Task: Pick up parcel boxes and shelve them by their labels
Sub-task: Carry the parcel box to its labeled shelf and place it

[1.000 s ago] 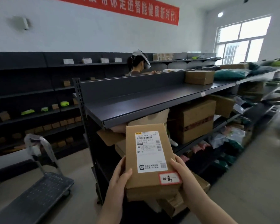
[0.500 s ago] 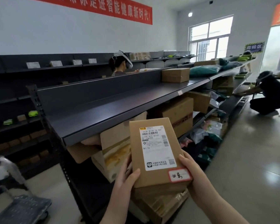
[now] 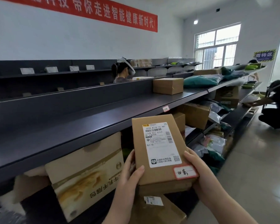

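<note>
A flat brown parcel box [image 3: 153, 173] is held up in front of me, label side facing me, with a white shipping label and a small red-bordered handwritten sticker at its lower right corner. My left hand [image 3: 129, 177] grips its lower left edge, thumb on the top face. My right hand [image 3: 199, 173] grips its lower right edge. The box hovers in front of the dark metal shelf rack, just below the front lip of the long top shelf [image 3: 90, 120], which is bare on its near stretch.
A small brown box [image 3: 168, 85] and green bags [image 3: 200, 81] lie farther along the top shelf. Lower shelves hold large cartons [image 3: 87, 173] and mixed bags. One person [image 3: 122, 71] stands behind the rack; another [image 3: 276, 104] crouches at the aisle's far right. Tiled floor lies to my right.
The view has swung right and closer to the rack; the trolley at left has left the view. The parcel stays held in both hands, now nearer the top shelf's edge.
</note>
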The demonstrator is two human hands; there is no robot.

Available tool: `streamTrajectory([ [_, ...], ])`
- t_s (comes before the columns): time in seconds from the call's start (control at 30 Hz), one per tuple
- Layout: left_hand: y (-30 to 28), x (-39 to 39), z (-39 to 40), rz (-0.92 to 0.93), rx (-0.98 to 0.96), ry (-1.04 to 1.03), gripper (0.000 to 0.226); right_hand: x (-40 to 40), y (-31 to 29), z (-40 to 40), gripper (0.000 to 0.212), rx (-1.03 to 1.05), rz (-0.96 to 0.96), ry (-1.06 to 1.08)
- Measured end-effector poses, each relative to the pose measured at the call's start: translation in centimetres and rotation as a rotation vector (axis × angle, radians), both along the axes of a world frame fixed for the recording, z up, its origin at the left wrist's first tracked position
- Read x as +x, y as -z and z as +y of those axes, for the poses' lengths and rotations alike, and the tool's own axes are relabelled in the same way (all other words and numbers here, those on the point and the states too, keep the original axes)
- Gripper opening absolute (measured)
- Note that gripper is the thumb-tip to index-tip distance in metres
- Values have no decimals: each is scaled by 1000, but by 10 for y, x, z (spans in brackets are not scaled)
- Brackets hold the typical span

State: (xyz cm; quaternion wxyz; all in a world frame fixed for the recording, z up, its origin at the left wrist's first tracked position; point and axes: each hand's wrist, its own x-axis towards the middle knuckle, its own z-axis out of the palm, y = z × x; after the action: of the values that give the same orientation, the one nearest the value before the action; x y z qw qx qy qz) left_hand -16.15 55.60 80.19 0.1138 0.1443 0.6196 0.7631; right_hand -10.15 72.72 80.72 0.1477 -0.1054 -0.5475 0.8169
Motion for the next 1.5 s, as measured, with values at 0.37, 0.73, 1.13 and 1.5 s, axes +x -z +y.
streamTrajectory([
  [0.37, -28, -64, 103, 102, -80, -60, 42, -71, -26, 101, 24, -78, 5, 44],
  [0.73, -80, -109, 164, 196, -6, -61, 55, -121, -96, 180, 41, 139, 68, -4],
  [1.13, -153, -214, 229, 303, -103, -223, 48, -248, -157, 236, 28, 45, 78, -141],
  [1.5, -171, -269, 274, 78, -196, -380, 23, -365, -160, 278, 36, 69, -23, -344],
])
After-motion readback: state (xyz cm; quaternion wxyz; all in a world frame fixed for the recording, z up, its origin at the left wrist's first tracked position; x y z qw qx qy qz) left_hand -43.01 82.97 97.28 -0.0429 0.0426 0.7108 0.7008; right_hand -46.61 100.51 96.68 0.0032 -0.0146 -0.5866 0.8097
